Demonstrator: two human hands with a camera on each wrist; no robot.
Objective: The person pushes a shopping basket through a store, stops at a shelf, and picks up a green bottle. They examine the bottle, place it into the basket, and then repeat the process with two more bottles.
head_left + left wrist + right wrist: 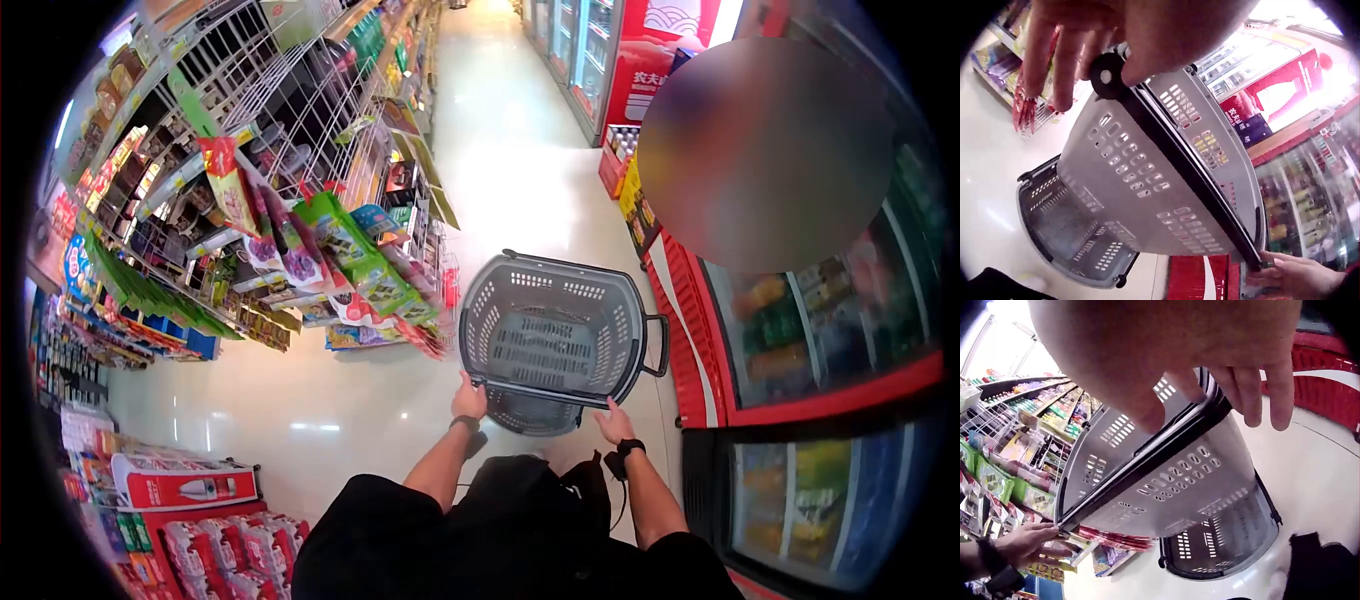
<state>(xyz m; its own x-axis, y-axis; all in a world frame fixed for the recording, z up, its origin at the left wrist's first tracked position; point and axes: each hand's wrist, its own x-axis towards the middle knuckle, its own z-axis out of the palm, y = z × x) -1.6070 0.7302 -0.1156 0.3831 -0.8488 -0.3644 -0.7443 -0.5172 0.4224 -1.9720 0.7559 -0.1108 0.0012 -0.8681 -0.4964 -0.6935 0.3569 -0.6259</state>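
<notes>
Going by the fingers, the big grey basket (pixel 550 330) was pretty much clamped at its near black-trimmed edge: one corner was gripped by the left hand (pixel 468 397), the other by the right hand (pixel 613 425), outer fingers slightly apart on both. A second basket (pixel 530 415) was seen below, between the two sets of fingers. Snack packets (pixel 370 270) were hung past the left fingertips, and a red cooler (pixel 690 330) was parked beyond the right ones.
</notes>
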